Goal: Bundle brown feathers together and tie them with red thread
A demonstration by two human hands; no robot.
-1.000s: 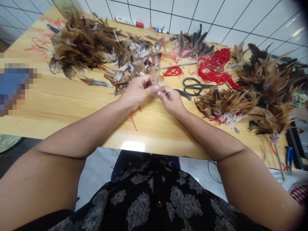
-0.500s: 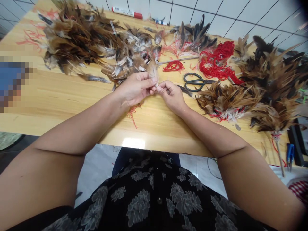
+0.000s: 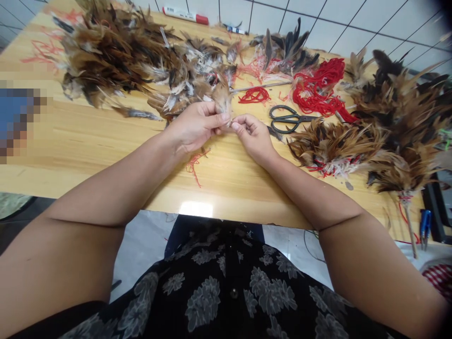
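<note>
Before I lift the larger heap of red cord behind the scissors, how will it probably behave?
The red cord will probably hang floppy, because its strands lie in loose curves. It may tangle, since many strands cross one another. Its right end could catch on the brown feathers, as it lies close against them.

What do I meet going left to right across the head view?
Large brown feather pile, left hand pinching a feather tuft, right hand, black scissors, feather bundle beside them, blue-handled tool.
</note>
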